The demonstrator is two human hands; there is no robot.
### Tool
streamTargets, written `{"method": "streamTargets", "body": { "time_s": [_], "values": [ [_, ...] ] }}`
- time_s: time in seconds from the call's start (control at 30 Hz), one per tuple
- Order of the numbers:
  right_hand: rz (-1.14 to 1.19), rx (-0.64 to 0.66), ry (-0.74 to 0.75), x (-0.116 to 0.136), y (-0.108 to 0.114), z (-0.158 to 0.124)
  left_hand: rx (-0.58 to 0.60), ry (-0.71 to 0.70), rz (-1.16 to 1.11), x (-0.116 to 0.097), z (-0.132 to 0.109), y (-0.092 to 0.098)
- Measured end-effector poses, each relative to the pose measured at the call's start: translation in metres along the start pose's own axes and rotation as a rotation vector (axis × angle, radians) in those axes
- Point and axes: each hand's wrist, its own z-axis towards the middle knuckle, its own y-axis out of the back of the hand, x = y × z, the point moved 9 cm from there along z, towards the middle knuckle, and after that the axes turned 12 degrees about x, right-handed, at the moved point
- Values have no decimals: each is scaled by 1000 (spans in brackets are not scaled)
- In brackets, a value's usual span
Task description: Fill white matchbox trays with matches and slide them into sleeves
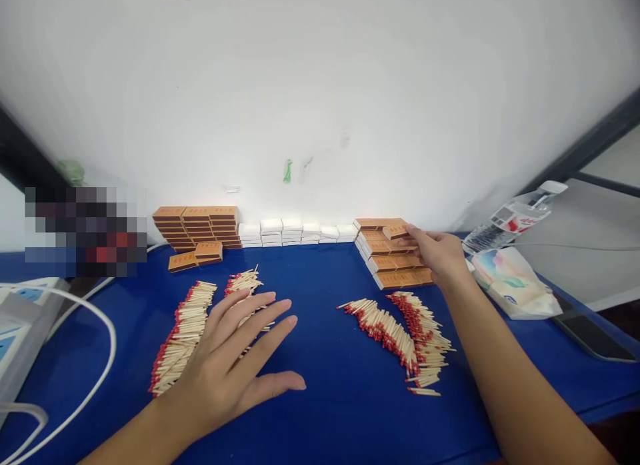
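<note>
My left hand (235, 358) hovers palm down with fingers spread, partly covering the red-headed matches (190, 318) on the left; it holds nothing. At the back right, my right hand (435, 252) pinches a brown matchbox (396, 232) above the stepped stack of matchboxes (395, 262). Whether that box rests on the stack I cannot tell. Two bands of loose matches (385, 328) lie in front of this stack. White inner trays (293, 232) stand in a low row along the wall. Another pile of brown matchboxes (197, 225) is at the back left, with matchboxes (209, 250) lying before it.
A plastic bottle (515, 218) leans at the right, behind a tissue pack (515, 282) and a dark phone (595, 328). At the left are a power strip (30, 338) and a looping white cable (111, 338). The wall (320, 105) bounds the blue tabletop (320, 412).
</note>
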Motion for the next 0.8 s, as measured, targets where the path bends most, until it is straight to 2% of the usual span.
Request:
{"method": "streamTargets", "body": {
  "time_s": [0.23,0.47,0.57,0.67,0.8],
  "values": [
    [-323,13,-85,12,-19,-5,-11,12,52,-4,2,3],
    [-687,28,104,32,-43,-6,-27,19,68,-5,7,5],
    [-679,-19,124,36,-39,-5,-65,24,64,-5,7,8],
    [-570,-19,121,36,-37,1,-90,32,61,-5,6,8],
    [-489,4,106,38,-47,14,-92,27,72,-7,5,8]
  ]
}}
